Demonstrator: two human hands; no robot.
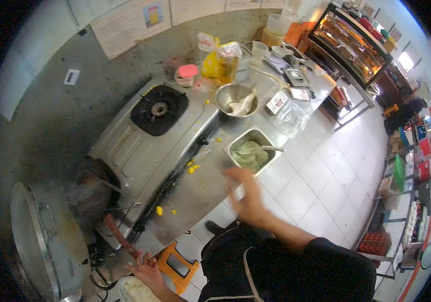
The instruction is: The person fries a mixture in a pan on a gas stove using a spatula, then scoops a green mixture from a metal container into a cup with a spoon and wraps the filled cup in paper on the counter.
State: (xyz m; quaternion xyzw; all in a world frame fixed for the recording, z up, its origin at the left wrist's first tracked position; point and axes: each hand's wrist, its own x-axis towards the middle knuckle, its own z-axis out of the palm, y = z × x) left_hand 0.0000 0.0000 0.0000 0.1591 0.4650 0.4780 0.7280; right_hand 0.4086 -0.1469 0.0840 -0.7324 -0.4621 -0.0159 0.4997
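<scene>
My right hand point(245, 194) is over the near edge of the steel counter, smeared by motion, with thumb and fingers apart and nothing visible between them. Just beyond it stands a square steel container point(274, 163) of pale green paste point(248, 155), a spoon point(273, 148) resting in it. Low on the left, my left hand point(147, 272) has its fingers spread, the fingertips at the end of a reddish-brown handle point(117, 232). That handle leads toward a dark, steaming pan point(94, 189) on the stove point(125, 141); the steam blurs its contents.
A large lidded steel pot point(69, 251) stands left. Below my left hand is a bowl of pale food point(137, 291), beside an orange stool point(177, 267). A steel mixing bowl point(236, 100), an oil pouch point(225, 63) and plastic bags point(291, 118) occupy the counter. Yellow scraps point(192, 167) dot it.
</scene>
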